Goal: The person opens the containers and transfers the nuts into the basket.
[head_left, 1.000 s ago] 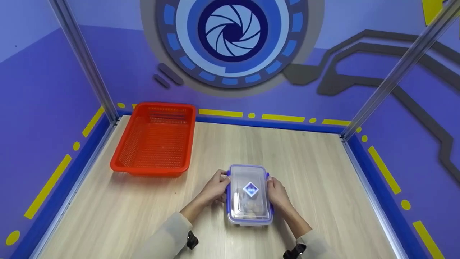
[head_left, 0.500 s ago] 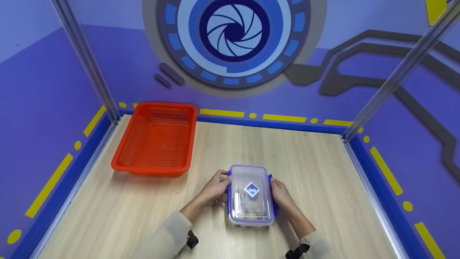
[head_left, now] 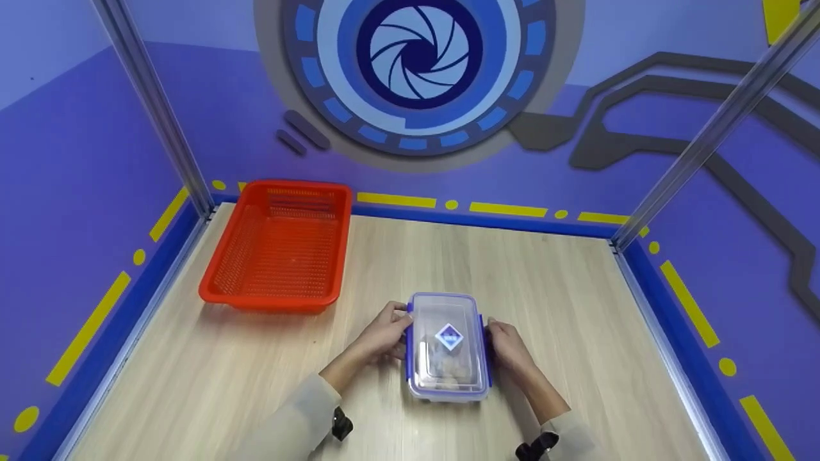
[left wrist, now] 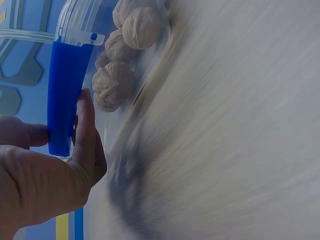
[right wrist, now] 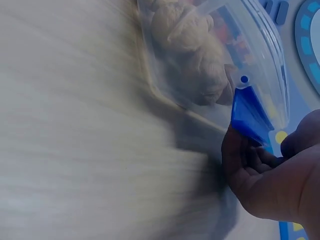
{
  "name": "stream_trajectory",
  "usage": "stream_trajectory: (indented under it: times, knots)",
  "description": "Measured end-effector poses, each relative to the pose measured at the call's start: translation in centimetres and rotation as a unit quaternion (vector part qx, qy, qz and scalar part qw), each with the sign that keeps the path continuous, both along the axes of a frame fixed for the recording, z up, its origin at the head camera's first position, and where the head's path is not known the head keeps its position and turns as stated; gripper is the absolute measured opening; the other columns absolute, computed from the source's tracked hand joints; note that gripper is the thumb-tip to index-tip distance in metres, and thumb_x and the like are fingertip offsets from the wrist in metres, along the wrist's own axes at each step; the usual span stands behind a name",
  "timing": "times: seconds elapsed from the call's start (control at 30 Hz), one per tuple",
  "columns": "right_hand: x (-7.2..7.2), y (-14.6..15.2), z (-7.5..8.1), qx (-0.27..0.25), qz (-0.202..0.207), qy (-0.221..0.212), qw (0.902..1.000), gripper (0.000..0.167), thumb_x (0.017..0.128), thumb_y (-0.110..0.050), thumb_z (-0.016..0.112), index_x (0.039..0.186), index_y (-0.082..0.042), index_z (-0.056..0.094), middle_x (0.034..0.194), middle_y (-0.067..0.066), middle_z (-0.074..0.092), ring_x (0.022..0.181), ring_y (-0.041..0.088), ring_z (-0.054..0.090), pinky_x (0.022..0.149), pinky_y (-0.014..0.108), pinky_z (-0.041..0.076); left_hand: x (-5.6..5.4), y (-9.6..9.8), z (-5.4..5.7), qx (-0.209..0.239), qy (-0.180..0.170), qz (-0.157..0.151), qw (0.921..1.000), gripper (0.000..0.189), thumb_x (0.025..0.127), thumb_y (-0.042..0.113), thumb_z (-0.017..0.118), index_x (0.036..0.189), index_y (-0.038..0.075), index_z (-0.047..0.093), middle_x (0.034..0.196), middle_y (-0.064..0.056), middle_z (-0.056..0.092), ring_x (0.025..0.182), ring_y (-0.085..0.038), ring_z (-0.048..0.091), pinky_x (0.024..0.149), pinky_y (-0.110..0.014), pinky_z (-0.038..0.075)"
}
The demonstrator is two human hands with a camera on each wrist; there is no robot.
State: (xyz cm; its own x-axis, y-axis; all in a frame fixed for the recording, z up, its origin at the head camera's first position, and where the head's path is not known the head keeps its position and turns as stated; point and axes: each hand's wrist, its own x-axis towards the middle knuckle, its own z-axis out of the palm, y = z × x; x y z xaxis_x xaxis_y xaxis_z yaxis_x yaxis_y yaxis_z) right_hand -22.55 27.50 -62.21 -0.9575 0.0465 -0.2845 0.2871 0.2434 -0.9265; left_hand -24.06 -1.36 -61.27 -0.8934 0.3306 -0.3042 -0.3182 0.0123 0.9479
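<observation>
A clear food container [head_left: 446,314] with a purple-blue rim and a diamond label stands lengthwise on the table. Walnuts [left wrist: 141,28] show through its wall, with some red bits behind them in the right wrist view. My left hand [head_left: 384,334] pinches the blue left latch [left wrist: 66,95], thumb on the outer face and fingers behind. At the other side, my right hand [head_left: 510,347] has loosely curled fingers touching the lower end of the blue right latch [right wrist: 248,116], which is tilted away from the container wall. The right thumb stands apart from that latch.
A red perforated basket [head_left: 272,302] sits at the back left of the wooden table [head_left: 512,275]. Blue-purple panels [head_left: 410,179] with metal posts enclose the back and both sides.
My right hand has shifted slightly right, away from the lid edge, and the right latch has swung outward. The left hand and the container have barely moved.
</observation>
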Motion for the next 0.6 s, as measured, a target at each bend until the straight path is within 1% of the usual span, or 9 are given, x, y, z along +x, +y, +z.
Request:
stream_trajectory:
  times: [0.07,0.2,0.27,0.37,0.43,0.5,0.6]
  knots:
    - [0.0,0.2,0.3,0.020,-0.004,0.000,0.9998,0.046,0.116,-0.031,0.038,0.091,0.000,0.061,0.078,0.007,0.058,0.068,0.019,0.054,0.058,0.030,0.047,0.0,0.0,0.0,-0.001,-0.003,0.000,1.0000,0.039,0.111,0.023,0.053,0.143,0.004,0.042,0.111,-0.015,0.060,0.067,-0.021,0.067,0.054,-0.039,0.062]
    - [-0.1,0.4,1.1,0.049,-0.012,0.017,0.9986,0.045,0.115,-0.034,0.045,0.104,0.003,0.067,0.087,0.013,0.064,0.074,0.022,0.060,0.063,0.034,0.053,-0.1,0.1,0.1,-0.009,-0.005,0.000,0.9999,0.036,0.111,0.026,0.055,0.137,0.004,0.045,0.106,-0.014,0.061,0.063,-0.020,0.065,0.054,-0.038,0.062]
    - [-0.1,0.3,1.6,0.053,-0.005,0.032,0.9981,0.044,0.115,-0.034,0.047,0.109,0.004,0.067,0.088,0.015,0.064,0.074,0.023,0.060,0.064,0.036,0.054,-0.1,0.1,0.2,-0.014,-0.006,0.003,0.9999,0.036,0.110,0.028,0.055,0.136,0.004,0.047,0.104,-0.014,0.061,0.062,-0.019,0.064,0.052,-0.036,0.061]
    - [-0.1,0.0,2.1,0.065,0.014,0.048,0.9966,0.040,0.114,-0.033,0.048,0.111,0.003,0.065,0.084,0.012,0.062,0.072,0.023,0.059,0.062,0.038,0.055,0.0,0.3,0.3,-0.031,-0.001,0.011,0.9995,0.035,0.110,0.030,0.056,0.134,0.005,0.049,0.103,-0.014,0.062,0.058,-0.018,0.062,0.049,-0.034,0.059]
    - [0.0,-0.4,2.3,0.086,0.026,0.059,0.9942,0.036,0.114,-0.032,0.049,0.108,0.000,0.064,0.080,0.009,0.060,0.069,0.022,0.058,0.059,0.037,0.054,0.1,0.5,0.3,-0.054,0.010,0.019,0.9983,0.034,0.110,0.032,0.055,0.132,0.006,0.051,0.102,-0.012,0.062,0.056,-0.018,0.061,0.048,-0.034,0.058]
    - [0.1,-0.8,2.4,0.113,0.032,0.071,0.9905,0.033,0.114,-0.032,0.050,0.104,-0.002,0.063,0.078,0.006,0.058,0.067,0.020,0.057,0.056,0.035,0.052,0.2,0.8,0.2,-0.081,0.027,0.026,0.9960,0.032,0.111,0.034,0.053,0.130,0.008,0.052,0.102,-0.011,0.061,0.056,-0.017,0.061,0.048,-0.035,0.058]
    - [0.3,-1.3,2.1,0.154,0.042,0.089,0.9832,0.031,0.113,-0.032,0.051,0.103,-0.004,0.061,0.079,0.004,0.056,0.068,0.018,0.056,0.054,0.032,0.050,0.3,1.0,0.0,-0.121,0.068,0.032,0.9898,0.030,0.112,0.034,0.048,0.125,0.008,0.054,0.101,-0.009,0.062,0.060,-0.018,0.062,0.049,-0.038,0.060]
